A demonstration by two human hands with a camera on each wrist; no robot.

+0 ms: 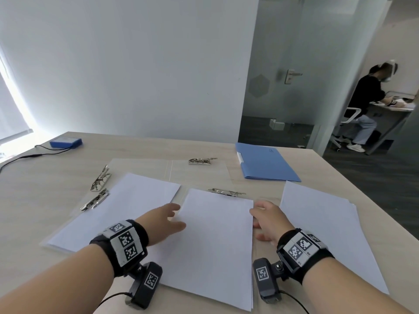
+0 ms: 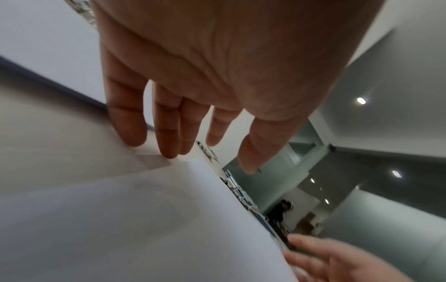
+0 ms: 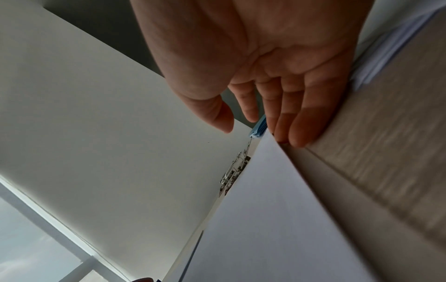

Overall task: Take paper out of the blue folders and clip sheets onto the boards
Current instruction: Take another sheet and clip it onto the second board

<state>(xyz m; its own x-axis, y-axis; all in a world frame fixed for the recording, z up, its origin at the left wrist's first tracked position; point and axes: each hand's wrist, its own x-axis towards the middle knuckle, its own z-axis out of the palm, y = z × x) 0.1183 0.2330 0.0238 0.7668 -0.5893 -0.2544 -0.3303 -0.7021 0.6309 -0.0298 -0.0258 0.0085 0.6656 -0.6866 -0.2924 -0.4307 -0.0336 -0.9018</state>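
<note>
A white sheet (image 1: pixel 215 245) lies in front of me, its top edge reaching a metal clip (image 1: pixel 226 191) on a clear board. My left hand (image 1: pixel 172 217) is at the sheet's left edge and my right hand (image 1: pixel 265 217) at its right edge. Both have straight fingers and hold nothing. The left wrist view has the left fingertips (image 2: pixel 169 150) on the surface beside the sheet's corner (image 2: pixel 144 219). In the right wrist view the right fingertips (image 3: pixel 296 137) touch the sheet's edge (image 3: pixel 277 219). A blue folder (image 1: pixel 265 163) lies shut at the back right.
A second board with a sheet under its clip (image 1: pixel 95 199) lies to the left. Two more clips (image 1: pixel 101 179) (image 1: pixel 201 161) sit on boards behind. A loose paper stack (image 1: pixel 324 234) lies at the right. A blue box (image 1: pixel 65 141) with a cable sits far left.
</note>
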